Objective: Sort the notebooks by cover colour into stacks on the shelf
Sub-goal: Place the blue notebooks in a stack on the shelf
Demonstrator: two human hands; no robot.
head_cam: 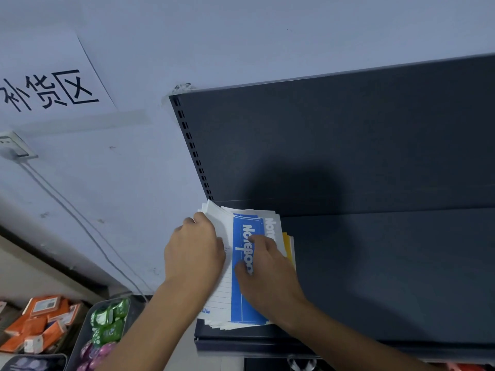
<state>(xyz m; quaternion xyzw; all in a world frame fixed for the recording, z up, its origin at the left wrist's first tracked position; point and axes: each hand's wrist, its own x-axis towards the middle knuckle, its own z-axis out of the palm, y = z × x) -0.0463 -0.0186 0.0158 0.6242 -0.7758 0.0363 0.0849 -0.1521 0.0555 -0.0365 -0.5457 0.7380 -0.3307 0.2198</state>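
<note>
A pile of notebooks lies at the left end of the dark grey shelf [388, 277]. On top is a blue notebook [245, 298] with white lettering. White ruled covers [219, 293] fan out to its left, and a yellow notebook [288, 246] peeks out on the right under the pile. My left hand [194, 253] lies flat on the white covers at the pile's left side, fingers curled over the far edge. My right hand [267, 269] presses on the blue notebook, with the thumb and forefinger spread across the lettering.
The shelf's dark back panel [334, 145] rises behind the pile. A slotted upright [191, 145] runs along its left edge by the pale wall. Lower left are bins with orange packets [40, 322] and green and purple packets [107, 325]. A socket [14, 148] and a paper sign [51, 87] are on the wall.
</note>
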